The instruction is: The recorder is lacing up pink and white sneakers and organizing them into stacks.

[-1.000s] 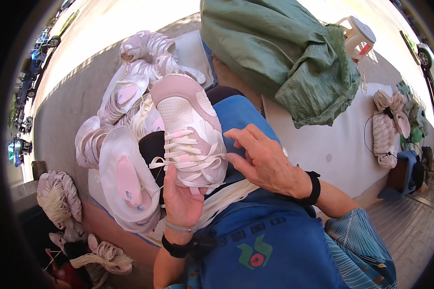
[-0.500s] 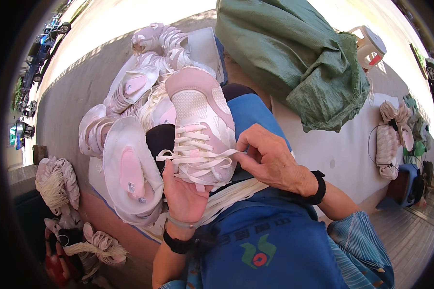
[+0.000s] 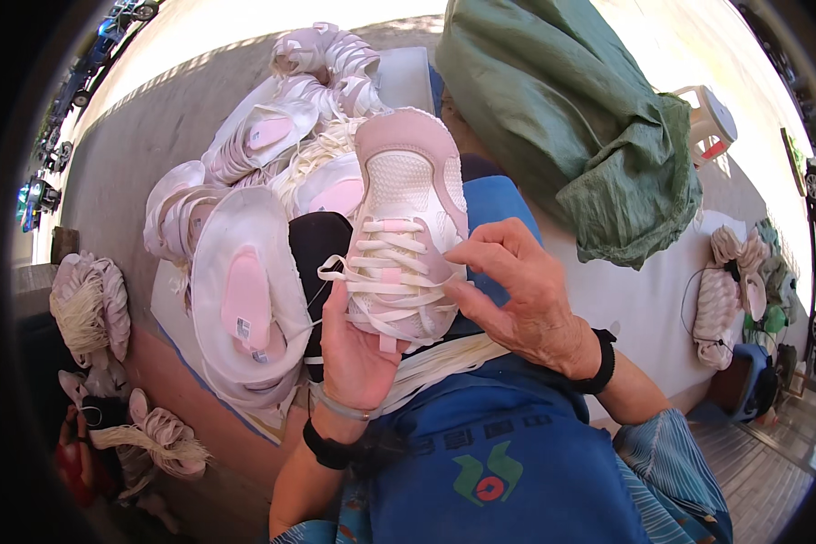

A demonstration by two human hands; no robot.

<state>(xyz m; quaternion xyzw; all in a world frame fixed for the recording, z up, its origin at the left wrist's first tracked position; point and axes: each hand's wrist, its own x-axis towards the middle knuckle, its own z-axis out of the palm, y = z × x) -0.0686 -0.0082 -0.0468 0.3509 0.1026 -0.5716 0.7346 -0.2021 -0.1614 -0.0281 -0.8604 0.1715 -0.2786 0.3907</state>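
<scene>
Head view: a pink and white sneaker [image 3: 406, 236] is held up over the lap, toe pointing away, so the laced top faces the camera and the laces can be got at. It's cradled from below by the left hand [image 3: 358, 349], palm up and fingers curled around the heel end, which keeps it steady. The right hand [image 3: 521, 295] is closed in a pinch at the shoe's right side, thumb and fingertips pressed on what looks like a lace end, though the exact bit being pinched can't quite be made out. A bundle of cream laces [image 3: 444, 358] is draped across the blue apron [image 3: 499, 453] right under the shoe, kept close to hand. More pink shoes [image 3: 263, 227] are piled just beyond the lap, and a green sack [image 3: 580, 136] is slumped to the right.

Compared with a second ago, the sneaker is kept in the same grip, with the view shifted a little, while the right hand has been moved in from the side onto the laces.
</scene>
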